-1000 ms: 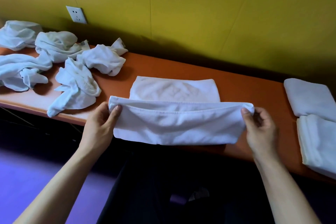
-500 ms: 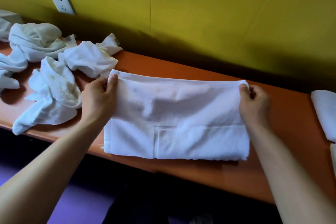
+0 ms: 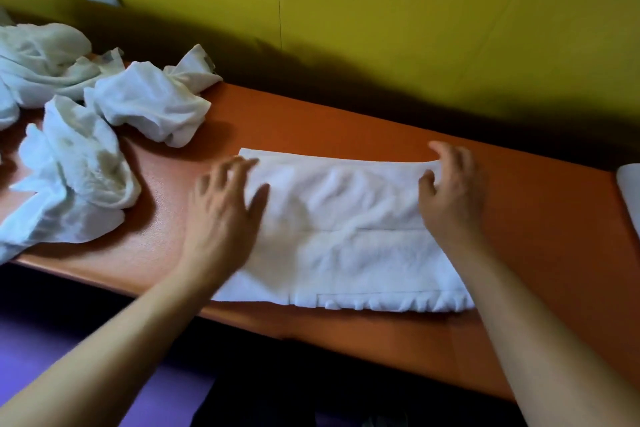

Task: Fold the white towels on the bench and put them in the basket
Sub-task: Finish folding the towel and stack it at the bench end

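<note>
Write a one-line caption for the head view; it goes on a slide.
Both hands, left and right, flatten a folded white towel on an orange bench.

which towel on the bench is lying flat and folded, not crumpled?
The folded towel under both hands, mid-bench: a flat rectangle with straight edges. The crumpled towels to its left are loose heaps.

Left hand (image 3: 227, 199) smeared with motion blur, fingertips lost. Folded towel (image 3: 346, 229) partly hidden under both hands. Crumpled towels (image 3: 45, 59) cut off at nine o'clock; another white towel (image 3: 631, 191) clipped at three o'clock.
</note>
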The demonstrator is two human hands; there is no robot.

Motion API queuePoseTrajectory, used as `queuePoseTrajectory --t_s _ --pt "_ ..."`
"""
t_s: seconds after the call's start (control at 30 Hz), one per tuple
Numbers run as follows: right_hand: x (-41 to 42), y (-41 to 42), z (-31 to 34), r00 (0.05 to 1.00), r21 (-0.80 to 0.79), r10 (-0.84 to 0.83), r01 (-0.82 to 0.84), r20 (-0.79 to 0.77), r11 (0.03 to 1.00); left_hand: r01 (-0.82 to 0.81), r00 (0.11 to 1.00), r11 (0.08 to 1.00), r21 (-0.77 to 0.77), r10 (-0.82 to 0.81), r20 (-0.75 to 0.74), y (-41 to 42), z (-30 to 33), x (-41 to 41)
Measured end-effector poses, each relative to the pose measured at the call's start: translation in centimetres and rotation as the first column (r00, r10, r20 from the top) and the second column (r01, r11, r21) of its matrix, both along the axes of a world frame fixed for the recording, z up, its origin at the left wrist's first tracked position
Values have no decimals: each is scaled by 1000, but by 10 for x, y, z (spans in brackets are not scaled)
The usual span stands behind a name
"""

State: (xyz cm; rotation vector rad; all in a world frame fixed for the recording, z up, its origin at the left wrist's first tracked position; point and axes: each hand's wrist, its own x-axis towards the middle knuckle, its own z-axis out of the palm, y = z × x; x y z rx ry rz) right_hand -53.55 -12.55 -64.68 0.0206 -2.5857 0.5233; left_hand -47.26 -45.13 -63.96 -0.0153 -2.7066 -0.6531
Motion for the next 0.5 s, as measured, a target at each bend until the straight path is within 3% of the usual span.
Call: queuePoseTrajectory --t_s 0.07,0.17,0.3,0.5 --pt "0 -5 -4 958 121 274 -282 83 952 119 993 986 -115 -116 34 26 -6 33" --pt "3 -6 -16 856 168 378 -455 353 874 261 962 939 -225 -232 148 55 -21 69" --pt "12 3 -23 826 97 324 -410 461 907 310 942 905 -292 -250 223 57 -30 68" --pt "62 20 -18 900 118 98 -163 425 980 371 905 853 -366 -244 349 65 -19 45"
